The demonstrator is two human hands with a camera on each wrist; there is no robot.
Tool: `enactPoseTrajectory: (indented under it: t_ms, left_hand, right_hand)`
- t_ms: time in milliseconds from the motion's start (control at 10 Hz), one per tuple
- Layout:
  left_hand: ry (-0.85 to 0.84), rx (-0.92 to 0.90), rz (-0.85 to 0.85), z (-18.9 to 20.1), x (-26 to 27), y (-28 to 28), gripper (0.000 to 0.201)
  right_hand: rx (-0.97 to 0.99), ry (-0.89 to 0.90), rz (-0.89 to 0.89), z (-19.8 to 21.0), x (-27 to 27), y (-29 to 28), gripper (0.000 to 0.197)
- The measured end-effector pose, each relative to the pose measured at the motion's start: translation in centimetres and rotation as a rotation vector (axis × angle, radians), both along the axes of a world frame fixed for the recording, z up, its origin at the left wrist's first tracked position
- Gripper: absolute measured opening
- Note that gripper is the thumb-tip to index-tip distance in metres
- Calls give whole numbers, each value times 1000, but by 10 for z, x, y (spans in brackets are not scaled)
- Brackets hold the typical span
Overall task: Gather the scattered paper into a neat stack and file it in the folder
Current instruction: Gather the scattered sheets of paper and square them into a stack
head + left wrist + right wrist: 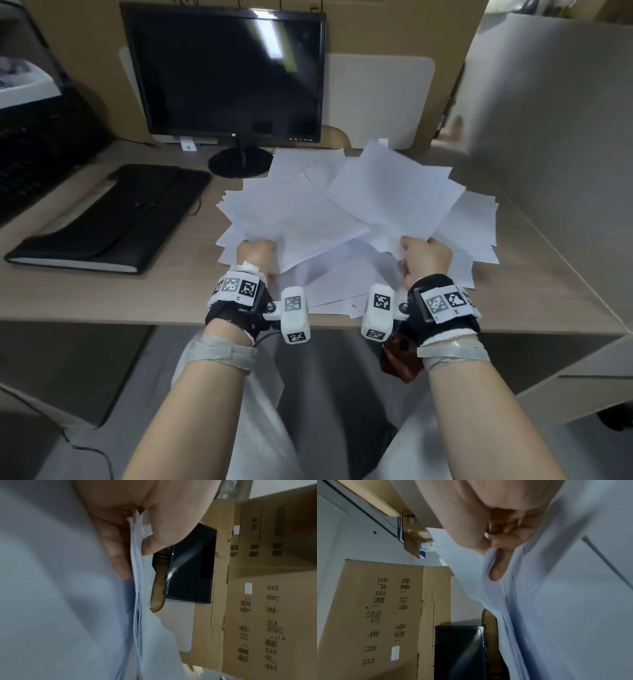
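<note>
A pale wooden table (102,301) fills the middle of the head view. A dark monitor (226,72) stands at upper centre. A black folder (113,219), closed, lies at the left. Loose white paper (342,205) fans untidily across centre right. At lower centre, the left hand (257,253) pinches one bundle of sheets and the right hand (426,257) grips another. The gathering step appears under way; next, the two bundles likely need merging and squaring.

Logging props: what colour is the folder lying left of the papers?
Black, seen best in the head view: the folder.
</note>
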State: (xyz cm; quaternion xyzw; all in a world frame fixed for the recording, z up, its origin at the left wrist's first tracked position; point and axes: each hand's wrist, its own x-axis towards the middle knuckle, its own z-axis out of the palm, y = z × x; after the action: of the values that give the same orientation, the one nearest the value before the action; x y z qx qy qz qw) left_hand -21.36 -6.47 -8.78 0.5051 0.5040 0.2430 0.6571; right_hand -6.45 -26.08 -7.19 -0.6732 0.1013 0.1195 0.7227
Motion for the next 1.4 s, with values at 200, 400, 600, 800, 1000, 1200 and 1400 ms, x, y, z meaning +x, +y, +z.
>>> enactPoseTrajectory:
  t_ms: [200, 400, 600, 800, 1000, 1200, 1400]
  left_hand:
    - [32, 160, -72, 1, -1, -5, 12]
    - [83, 126, -232, 5, -7, -11, 29]
    - [11, -49, -175, 4, -7, -5, 81]
    - [31, 16, -206, 7, -6, -9, 54]
    - [123, 136, -130, -1, 5, -6, 12]
    - [126, 122, -108, -3, 21, -10, 31]
    - [165, 170, -103, -4, 24, -12, 37]
  right_hand:
    - [83, -77, -194, 7, 3, -11, 18]
    - [128, -9, 3, 2, -17, 18, 19]
    - [18, 54, 229, -13, -49, 49, 20]
    - [-49, 43, 676, -1, -67, 50, 34]
    - [-68, 107, 328, 6, -35, 17, 32]
    - [409, 222, -31, 10, -19, -18, 14]
    - [574, 213, -144, 11, -15, -17, 10]
